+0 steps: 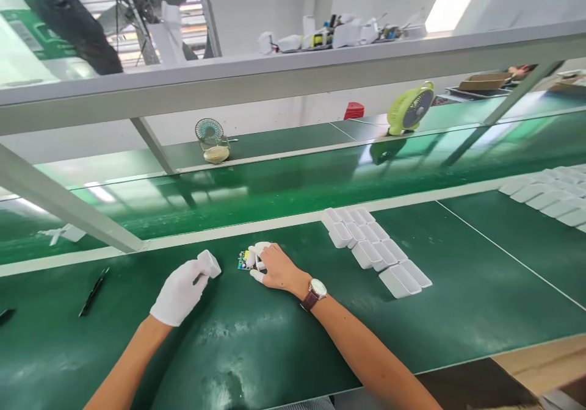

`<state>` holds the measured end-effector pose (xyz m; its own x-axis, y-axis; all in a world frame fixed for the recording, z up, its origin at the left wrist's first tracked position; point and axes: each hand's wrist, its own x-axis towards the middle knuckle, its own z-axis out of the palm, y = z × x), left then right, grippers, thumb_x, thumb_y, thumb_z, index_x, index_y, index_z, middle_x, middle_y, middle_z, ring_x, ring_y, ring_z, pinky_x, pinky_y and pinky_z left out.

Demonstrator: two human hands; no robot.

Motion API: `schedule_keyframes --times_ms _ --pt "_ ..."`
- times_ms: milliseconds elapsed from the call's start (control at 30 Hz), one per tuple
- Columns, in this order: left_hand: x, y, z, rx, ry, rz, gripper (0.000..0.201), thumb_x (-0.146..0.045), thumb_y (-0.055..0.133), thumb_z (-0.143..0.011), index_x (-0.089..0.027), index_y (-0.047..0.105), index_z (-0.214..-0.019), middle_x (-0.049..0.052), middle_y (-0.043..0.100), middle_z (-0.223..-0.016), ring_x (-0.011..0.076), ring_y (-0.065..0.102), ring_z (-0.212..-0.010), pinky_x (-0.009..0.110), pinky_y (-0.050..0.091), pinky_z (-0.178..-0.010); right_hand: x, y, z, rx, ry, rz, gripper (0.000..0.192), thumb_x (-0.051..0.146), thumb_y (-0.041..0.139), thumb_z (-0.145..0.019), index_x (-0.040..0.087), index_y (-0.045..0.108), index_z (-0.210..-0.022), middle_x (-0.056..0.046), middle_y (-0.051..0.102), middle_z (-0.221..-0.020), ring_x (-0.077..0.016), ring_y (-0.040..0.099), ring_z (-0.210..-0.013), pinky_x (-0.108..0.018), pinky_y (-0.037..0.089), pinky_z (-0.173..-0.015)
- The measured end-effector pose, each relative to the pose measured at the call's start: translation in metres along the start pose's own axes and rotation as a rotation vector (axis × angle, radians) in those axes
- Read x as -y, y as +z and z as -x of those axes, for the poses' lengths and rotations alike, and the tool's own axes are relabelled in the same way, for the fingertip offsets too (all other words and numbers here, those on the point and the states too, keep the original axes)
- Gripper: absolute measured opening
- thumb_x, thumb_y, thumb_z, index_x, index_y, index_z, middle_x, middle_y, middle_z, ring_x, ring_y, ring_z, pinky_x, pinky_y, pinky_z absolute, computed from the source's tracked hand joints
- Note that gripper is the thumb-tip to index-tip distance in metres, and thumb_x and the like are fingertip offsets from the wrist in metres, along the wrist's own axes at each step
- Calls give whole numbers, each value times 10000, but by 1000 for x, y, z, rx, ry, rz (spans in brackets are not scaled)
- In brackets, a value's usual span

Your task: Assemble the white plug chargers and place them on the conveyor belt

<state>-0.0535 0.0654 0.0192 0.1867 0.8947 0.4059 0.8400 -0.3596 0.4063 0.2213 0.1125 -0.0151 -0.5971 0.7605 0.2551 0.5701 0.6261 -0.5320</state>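
Observation:
My left hand [179, 293], in a white glove, grips a small white plastic housing [209, 263] just above the green bench. My right hand [273, 267], with white finger cots and a wristwatch [315, 291], rests on the bench with its fingertips closed on a small green circuit board [244, 260]. The board lies a little to the right of the housing, apart from it.
Rows of white plastic housings [373, 249] lie to the right of my hands, and more [549, 195] at the far right. A black pen [93, 291] lies at left. Two small fans [210, 138] [411, 108] stand beyond the conveyor belt [293, 184], under a shelf beam [274, 86].

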Motion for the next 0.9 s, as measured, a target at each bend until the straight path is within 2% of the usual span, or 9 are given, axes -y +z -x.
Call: schedule_keyframes --times_ms 100,133,200,267,300,367,500,700,900 --pt "5 3 5 90 49 84 101 -294 575 -854 -238 658 -868 42 698 -888 192 668 -820 315 553 -765 4 -1 -3 2 30 -35 205 177 684 -810 162 656 -1012 -105 669 -1017 -274 593 -1061 -423 431 -969" --pt "7 3 3 84 16 87 191 -312 641 -813 -238 663 -987 59 688 -986 220 667 -923 341 559 -808 5 -1 -4 -3 40 -52 226 154 675 -799 160 657 -1024 -109 665 -1033 -273 595 -1055 -425 444 -967" --pt "12 2 -1 69 -85 87 626 -334 768 -689 -242 573 -1277 102 607 -1234 289 601 -1148 409 553 -901 7 -3 -5 -25 66 -99 342 109 648 -779 155 635 -1118 -117 648 -1069 -258 609 -1008 -417 487 -934" --pt "17 4 -6 81 -178 135 938 -318 815 -618 -254 402 -1457 126 499 -1384 315 551 -1231 450 537 -955 7 -4 -6 -58 98 -163 476 81 617 -770 157 573 -1238 -127 620 -1115 -226 625 -921 -392 543 -855" --pt "18 7 -7 101 -209 185 987 -301 807 -623 -263 342 -1493 121 486 -1398 302 565 -1212 451 536 -961 7 -4 -7 -76 114 -199 515 78 603 -771 166 542 -1275 -131 606 -1138 -211 630 -890 -378 564 -814" --pt "18 14 -8 144 -242 308 956 -251 753 -677 -281 291 -1512 90 535 -1353 250 615 -1130 432 536 -966 6 -3 -9 -108 142 -276 534 88 577 -784 193 499 -1303 -124 593 -1154 -193 643 -874 -351 593 -760" --pt "12 32 -7 153 -272 436 820 -183 675 -737 -287 343 -1479 55 620 -1270 200 651 -1031 398 536 -961 7 1 -12 -131 184 -407 493 154 542 -840 240 441 -1315 -67 639 -1061 -176 680 -905 -318 612 -752" --pt "6 41 -1 129 -267 398 875 -179 727 -704 -291 341 -1482 52 649 -1245 203 656 -995 387 544 -916 15 -2 -8 -164 311 -654 487 208 604 -811 254 498 -1284 -21 670 -989 -167 682 -880 -322 598 -771" --pt "1 52 4 68 -294 258 1002 -229 817 -655 -262 292 -1508 76 672 -1222 292 642 -1119 476 492 -993 20 -4 -5 -243 303 -742 481 199 626 -795 279 527 -1258 -35 657 -1044 -165 682 -883 -292 593 -736"
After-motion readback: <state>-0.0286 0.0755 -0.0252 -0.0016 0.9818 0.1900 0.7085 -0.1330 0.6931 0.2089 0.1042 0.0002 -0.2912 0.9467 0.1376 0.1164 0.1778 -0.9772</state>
